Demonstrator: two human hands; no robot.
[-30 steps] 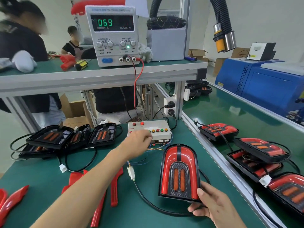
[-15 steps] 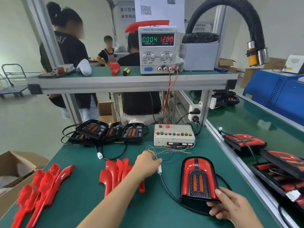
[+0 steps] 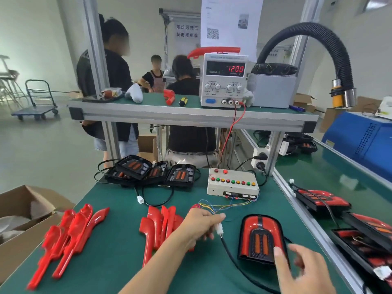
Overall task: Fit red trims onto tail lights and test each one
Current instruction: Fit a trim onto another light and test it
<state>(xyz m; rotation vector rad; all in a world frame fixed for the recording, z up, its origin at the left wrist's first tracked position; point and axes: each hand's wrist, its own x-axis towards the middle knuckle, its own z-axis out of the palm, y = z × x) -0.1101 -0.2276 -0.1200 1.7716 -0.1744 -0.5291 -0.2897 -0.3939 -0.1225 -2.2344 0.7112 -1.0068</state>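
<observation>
A tail light with red trims fitted lies on the green bench at lower right, its lamps unlit. My right hand hovers at its near right corner, fingers spread, thumb over the edge. My left hand pinches the white connector that joins the light's black cable to the coloured wires of the test box. Loose red trims lie left of my left hand, with more red trims further left. Untrimmed black tail lights sit at the back.
A power supply reading 12.00 stands on the upper shelf. Finished tail lights lie on the right-hand conveyor bench. A cardboard box sits at the left edge. Several people work behind the shelf. A black extraction hose hangs at right.
My left hand came back from the test box buttons and took hold of the white connector. My right hand loosened from the tail light and opened. The light's lamps went dark.
</observation>
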